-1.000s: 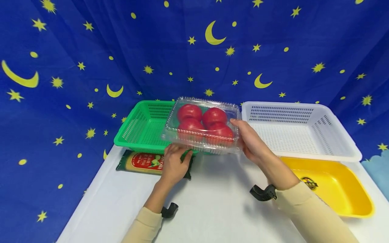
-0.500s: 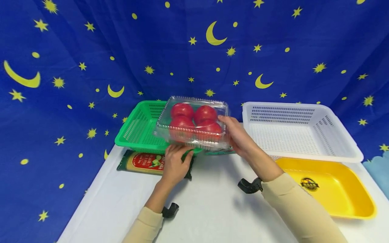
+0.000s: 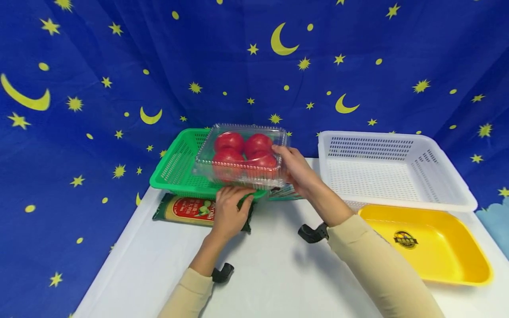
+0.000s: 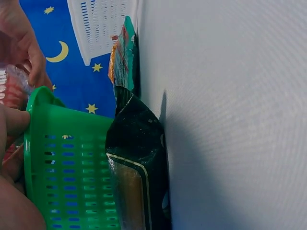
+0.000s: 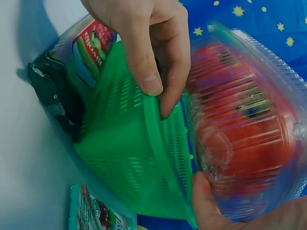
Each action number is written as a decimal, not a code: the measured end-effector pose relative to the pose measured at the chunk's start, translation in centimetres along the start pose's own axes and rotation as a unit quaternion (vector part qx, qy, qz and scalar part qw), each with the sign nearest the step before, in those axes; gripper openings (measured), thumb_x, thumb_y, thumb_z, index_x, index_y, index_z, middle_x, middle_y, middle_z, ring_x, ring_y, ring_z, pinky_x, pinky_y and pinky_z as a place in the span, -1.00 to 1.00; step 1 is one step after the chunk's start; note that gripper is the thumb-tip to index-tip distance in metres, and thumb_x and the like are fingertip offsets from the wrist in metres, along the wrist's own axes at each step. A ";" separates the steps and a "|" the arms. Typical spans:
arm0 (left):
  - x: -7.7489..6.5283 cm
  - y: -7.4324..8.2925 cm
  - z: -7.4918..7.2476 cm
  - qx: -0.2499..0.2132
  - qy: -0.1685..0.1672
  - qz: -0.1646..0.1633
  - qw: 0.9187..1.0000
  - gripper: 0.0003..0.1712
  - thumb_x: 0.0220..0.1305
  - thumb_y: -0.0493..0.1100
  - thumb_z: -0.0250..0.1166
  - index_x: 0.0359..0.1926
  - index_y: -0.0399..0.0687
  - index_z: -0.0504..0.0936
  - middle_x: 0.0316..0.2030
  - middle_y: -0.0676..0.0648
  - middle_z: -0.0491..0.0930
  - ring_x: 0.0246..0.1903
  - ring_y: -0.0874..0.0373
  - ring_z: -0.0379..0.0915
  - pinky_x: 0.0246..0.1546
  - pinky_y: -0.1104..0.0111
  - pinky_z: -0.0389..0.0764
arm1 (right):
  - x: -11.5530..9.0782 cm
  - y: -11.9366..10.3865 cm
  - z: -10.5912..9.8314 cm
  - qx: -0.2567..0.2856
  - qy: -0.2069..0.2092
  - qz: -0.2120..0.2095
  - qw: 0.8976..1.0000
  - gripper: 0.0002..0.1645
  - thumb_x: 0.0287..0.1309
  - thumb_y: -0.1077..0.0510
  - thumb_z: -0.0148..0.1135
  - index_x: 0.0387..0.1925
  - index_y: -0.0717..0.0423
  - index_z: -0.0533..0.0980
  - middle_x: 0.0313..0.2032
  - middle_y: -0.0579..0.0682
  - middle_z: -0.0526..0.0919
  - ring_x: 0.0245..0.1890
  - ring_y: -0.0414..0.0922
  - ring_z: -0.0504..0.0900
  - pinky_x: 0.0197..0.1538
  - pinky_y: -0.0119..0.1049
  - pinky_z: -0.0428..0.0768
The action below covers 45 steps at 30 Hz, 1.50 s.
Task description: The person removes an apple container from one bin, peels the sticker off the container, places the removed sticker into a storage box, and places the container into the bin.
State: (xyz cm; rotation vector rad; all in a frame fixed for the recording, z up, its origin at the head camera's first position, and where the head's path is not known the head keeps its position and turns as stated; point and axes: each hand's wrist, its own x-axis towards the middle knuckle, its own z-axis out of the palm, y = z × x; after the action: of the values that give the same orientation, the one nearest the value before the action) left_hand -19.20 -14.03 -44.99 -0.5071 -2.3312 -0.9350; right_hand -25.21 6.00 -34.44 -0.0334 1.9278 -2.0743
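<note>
My right hand (image 3: 299,173) grips the right end of a clear plastic clamshell box (image 3: 241,155) holding several red tomatoes. The box hangs slightly tilted over the right part of the green slotted basket (image 3: 169,179), hiding much of it. My left hand (image 3: 229,213) pinches the basket's front rim; in the right wrist view its thumb (image 5: 152,85) lies outside the rim and its fingers inside. Below the left hand, a spaghetti pack (image 3: 187,210) lies along the basket's front. In the right wrist view the box (image 5: 240,143) is right beside the rim.
A white slotted basket (image 3: 449,194) stands at the back right, with a yellow basin (image 3: 445,251) in front of it. A teal packet (image 3: 287,193) lies partly hidden right of the green basket. A blue star-and-moon cloth (image 3: 238,70) rises behind the white table (image 3: 270,274).
My right hand has carried the box of tomatoes leftward, further over the green basket, uncovering part of the teal packet. The left hand has stayed at the basket's rim.
</note>
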 end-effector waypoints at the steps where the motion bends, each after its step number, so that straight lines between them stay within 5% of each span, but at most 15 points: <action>1: 0.0 0.0 0.0 0.000 0.000 -0.001 1.000 -0.83 0.26 -0.14 0.29 -0.14 0.12 0.73 -0.14 0.12 0.65 0.00 0.12 0.44 0.17 0.09 0.17 | 0.1 0.0 0.1 -0.003 -0.001 0.002 1.000 0.03 0.16 -0.30 0.17 0.44 0.12 0.00 0.39 0.08 0.03 0.31 0.06 0.10 0.21 0.07 0.32; 5: -0.1 0.0 -0.1 0.005 -0.006 -0.001 1.000 -0.82 0.28 -0.14 0.28 -0.13 0.13 0.73 -0.13 0.13 0.65 0.00 0.16 0.42 0.18 0.14 0.16 | 0.8 0.0 0.6 -0.009 -0.006 -0.005 1.000 -0.09 0.17 -0.28 0.17 0.38 0.10 0.15 0.27 0.09 0.20 -0.17 -0.10 0.47 -0.30 -0.30 0.51; 8: -0.2 -0.1 -0.1 0.004 -0.005 0.004 1.000 -0.82 0.27 -0.15 0.29 -0.12 0.12 0.72 -0.13 0.13 0.65 -0.01 0.16 0.43 0.17 0.15 0.16 | 1.2 0.1 0.9 -0.007 -0.011 -0.024 1.000 -0.24 0.20 -0.23 0.16 0.27 0.13 0.29 -0.20 0.01 0.46 -0.69 -0.22 0.25 -0.68 -0.40 0.21; 12: -0.5 -0.4 -0.2 0.001 0.007 0.012 1.000 -0.82 0.24 -0.18 0.33 -0.13 0.09 0.72 -0.14 0.12 0.65 -0.02 0.13 0.45 0.17 0.12 0.17 | 1.8 0.5 1.3 -0.007 -0.023 -0.036 0.999 -0.33 0.21 -0.21 0.17 0.15 0.16 0.37 -0.74 -0.16 0.20 -0.84 -0.25 0.07 -0.77 -0.40 0.08; 15: -0.7 -0.5 -0.2 0.000 0.013 0.013 1.000 -0.82 0.22 -0.20 0.35 -0.14 0.08 0.73 -0.15 0.11 0.65 -0.03 0.12 0.46 0.18 0.10 0.17 | 2.3 0.6 1.7 -0.014 -0.025 -0.031 0.999 -0.31 0.19 -0.22 0.19 0.15 0.17 0.33 -0.80 -0.18 0.14 -0.85 -0.25 0.07 -0.77 -0.38 0.06; 25: -0.3 -0.4 -0.4 -0.008 0.003 0.013 1.000 -0.82 0.24 -0.20 0.32 -0.13 0.07 0.72 -0.14 0.12 0.64 -0.02 0.14 0.45 0.24 0.07 0.10 | 2.9 0.0 2.6 -0.026 0.014 0.006 1.000 0.17 0.09 -0.30 0.23 0.47 0.11 -0.16 -0.74 -0.16 0.17 -0.81 -0.25 0.11 -0.70 -0.38 0.13; 33: 0.0 -0.3 -0.2 -0.003 0.000 0.024 1.000 -0.82 0.27 -0.16 0.29 -0.11 0.06 0.72 -0.14 0.12 0.64 -0.03 0.16 0.46 0.23 0.08 0.12 | 3.8 -0.1 3.8 -0.039 0.012 0.019 0.999 0.19 0.11 -0.31 0.19 0.48 0.15 -0.19 -0.68 -0.12 0.25 -0.76 -0.24 0.21 -0.62 -0.39 0.32; 36: 0.0 -0.3 -0.1 -0.003 0.001 0.029 1.000 -0.82 0.28 -0.17 0.29 -0.11 0.05 0.72 -0.15 0.11 0.64 -0.04 0.17 0.47 0.23 0.08 0.12 | 4.1 0.1 4.2 -0.045 0.005 0.019 0.999 0.16 0.14 -0.30 0.16 0.47 0.19 -0.17 -0.47 -0.04 0.41 -0.63 -0.21 0.38 -0.50 -0.35 0.44; 40: 0.1 -0.2 -0.1 -0.006 0.006 0.032 0.999 -0.82 0.26 -0.18 0.30 -0.12 0.03 0.72 -0.16 0.10 0.65 -0.05 0.15 0.48 0.20 0.07 0.14 | 4.2 0.3 4.7 -0.049 -0.003 0.016 0.999 0.08 0.20 -0.26 0.13 0.46 0.25 -0.11 0.02 0.15 0.45 -0.21 -0.07 0.60 -0.17 -0.17 0.60; 45: 0.0 -0.1 -0.1 -0.003 0.006 0.028 1.000 -0.82 0.26 -0.17 0.31 -0.11 0.04 0.72 -0.16 0.11 0.65 -0.06 0.13 0.46 0.15 0.08 0.18 | 4.3 0.9 5.5 -0.054 -0.013 0.020 0.998 0.03 0.29 -0.18 0.09 0.46 0.28 -0.17 0.28 0.25 0.22 0.14 0.08 0.44 0.08 0.00 0.50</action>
State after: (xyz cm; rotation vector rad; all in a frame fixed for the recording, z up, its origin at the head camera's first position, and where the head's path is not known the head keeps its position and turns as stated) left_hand -19.25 -14.12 -44.97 -0.5644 -2.2914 -0.9169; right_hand -27.93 -0.38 -35.62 -0.0445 2.0065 -1.9346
